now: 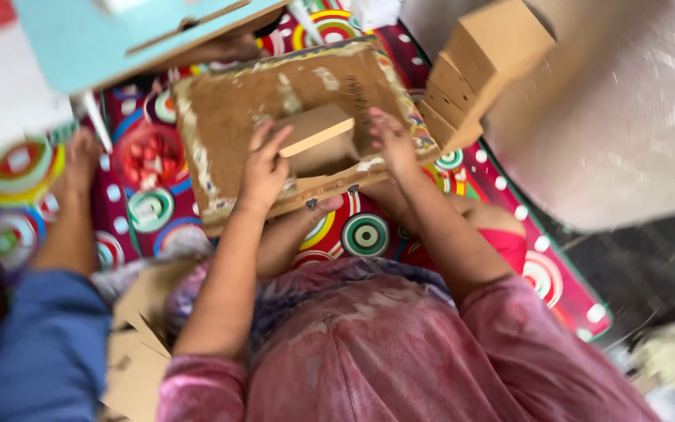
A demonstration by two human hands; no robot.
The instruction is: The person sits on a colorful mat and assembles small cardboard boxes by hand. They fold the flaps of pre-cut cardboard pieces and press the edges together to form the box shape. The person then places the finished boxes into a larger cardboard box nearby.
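Seen from above, a person in a pink top works over a worn brown board (228, 117) that rests tilted on their lap above a bright mat (369, 234) patterned with circles. Their left hand (263, 168) lies spread with fingers loosely apart against a small tan cardboard block (316, 129) at the board's middle, while the right hand (391, 144) presses curled fingers on the board just beside that block, gripping nothing. To the right, cardboard boxes (478, 66) stand stacked, and on the left another person's arm in a blue sleeve (44, 344) reaches along the mat.
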